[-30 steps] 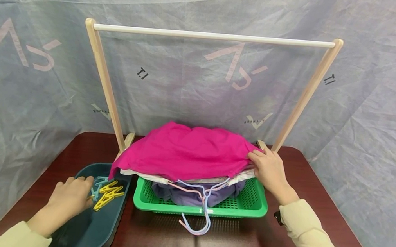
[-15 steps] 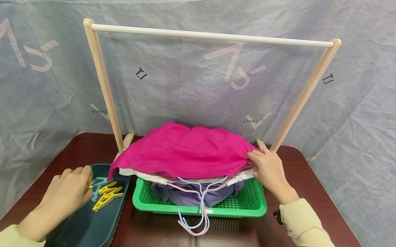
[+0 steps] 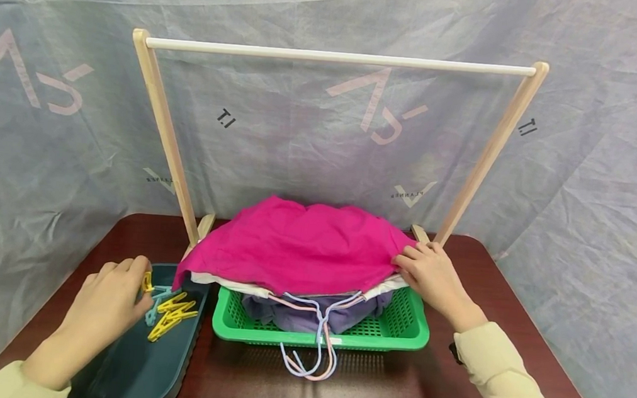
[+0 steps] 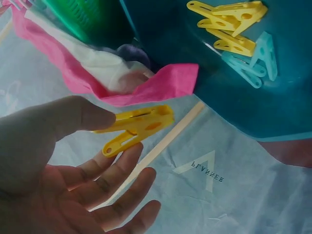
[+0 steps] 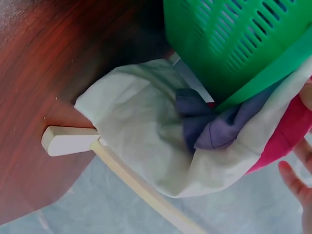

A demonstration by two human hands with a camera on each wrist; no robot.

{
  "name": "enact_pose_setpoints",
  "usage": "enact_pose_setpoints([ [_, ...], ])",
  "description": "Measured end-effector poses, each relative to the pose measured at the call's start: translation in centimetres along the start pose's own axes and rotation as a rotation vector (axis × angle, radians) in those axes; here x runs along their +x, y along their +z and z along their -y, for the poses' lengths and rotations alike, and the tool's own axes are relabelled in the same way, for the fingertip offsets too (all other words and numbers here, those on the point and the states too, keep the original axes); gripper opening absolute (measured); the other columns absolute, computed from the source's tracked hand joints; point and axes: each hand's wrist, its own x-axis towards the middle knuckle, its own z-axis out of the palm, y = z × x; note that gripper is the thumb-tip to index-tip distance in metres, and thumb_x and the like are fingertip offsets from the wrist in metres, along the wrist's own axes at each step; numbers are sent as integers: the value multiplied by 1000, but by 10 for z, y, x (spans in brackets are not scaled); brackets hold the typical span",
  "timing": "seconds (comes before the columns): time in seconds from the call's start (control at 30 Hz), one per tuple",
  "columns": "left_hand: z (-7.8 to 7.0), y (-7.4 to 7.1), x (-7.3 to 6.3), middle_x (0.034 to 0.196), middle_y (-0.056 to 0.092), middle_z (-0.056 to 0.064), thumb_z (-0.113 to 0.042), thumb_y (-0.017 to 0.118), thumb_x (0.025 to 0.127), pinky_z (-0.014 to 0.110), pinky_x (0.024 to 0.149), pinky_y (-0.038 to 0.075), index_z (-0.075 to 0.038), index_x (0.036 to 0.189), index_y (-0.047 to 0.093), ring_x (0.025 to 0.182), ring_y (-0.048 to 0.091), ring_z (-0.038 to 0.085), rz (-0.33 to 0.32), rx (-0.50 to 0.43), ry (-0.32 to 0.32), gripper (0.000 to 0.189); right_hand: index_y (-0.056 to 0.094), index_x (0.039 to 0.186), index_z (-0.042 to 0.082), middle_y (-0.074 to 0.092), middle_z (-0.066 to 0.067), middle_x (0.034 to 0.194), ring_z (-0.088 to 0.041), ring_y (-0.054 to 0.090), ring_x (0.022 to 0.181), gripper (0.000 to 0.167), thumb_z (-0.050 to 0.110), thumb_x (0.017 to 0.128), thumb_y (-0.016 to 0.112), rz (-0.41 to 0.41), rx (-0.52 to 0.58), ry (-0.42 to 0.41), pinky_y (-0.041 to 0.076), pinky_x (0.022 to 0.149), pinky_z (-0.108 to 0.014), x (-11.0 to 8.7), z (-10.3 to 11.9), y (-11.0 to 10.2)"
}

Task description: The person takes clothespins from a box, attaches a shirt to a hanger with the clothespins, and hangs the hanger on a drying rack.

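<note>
"Yellow clothespin (image 4: 141,123): where do we find it?"

"Pinched between thumb and fingertips of the left hand (image 3: 107,304), outer fingers loosely spread, near the left corner of the pink garment (image 3: 303,242) and the dark tray (image 3: 142,360)."

"And the right hand (image 3: 432,273)?"

"We note its fingertips touching that garment's right side, above the green basket (image 3: 363,342); whether they grip cloth, we cannot tell."

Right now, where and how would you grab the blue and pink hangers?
Probably at the bunched necks, pinched together from the person's side: they lie uncovered, with the hooks projecting over the front rim of the green basket, while the rest runs under the pink garment.
</note>
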Motion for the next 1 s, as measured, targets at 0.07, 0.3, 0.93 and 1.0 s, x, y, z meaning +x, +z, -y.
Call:
enact_pose_setpoints([
  [0.07, -2, -1, 1, 71, 53, 6, -12, 71, 67, 43, 53, 39, -3, 92, 52, 64, 46, 26, -21, -17, 5, 33, 65, 81, 13, 55, 0, 72, -21, 53, 74, 8, 12, 74, 70, -4, -22, -28, 35, 67, -38, 0, -1, 1],
  [0.3, -10, -5, 7, 82, 59, 10, -13, 71, 69, 50, 61, 40, -4, 97, 52, 79, 53, 36, -127, -86, 31, 35, 66, 87, 12, 56, -2, 72, -24, 51, 72, 12, 7, 77, 61, -36, -85, -103, 36, 66, -38, -1, 0, 0],
  [0.93, -27, -9, 18, 84, 61, 8, -12, 74, 67, 51, 69, 38, -6, 95, 54, 89, 51, 34, -215, -180, 49, 35, 68, 82, 12, 64, 0, 73, -21, 55, 69, 32, -5, 70, 43, -162, 0, -16, 38, 65, -38, 5, 3, -2],
  [1.0, -28, -9, 19, 84, 62, 8, -11, 74, 66, 51, 69, 38, -6, 96, 55, 89, 51, 34, -220, -184, 50, 36, 68, 81, 12, 66, 0, 74, -21, 57, 71, 30, -5, 70, 46, -156, 10, -3, 36, 63, -37, 6, 3, -2],
])
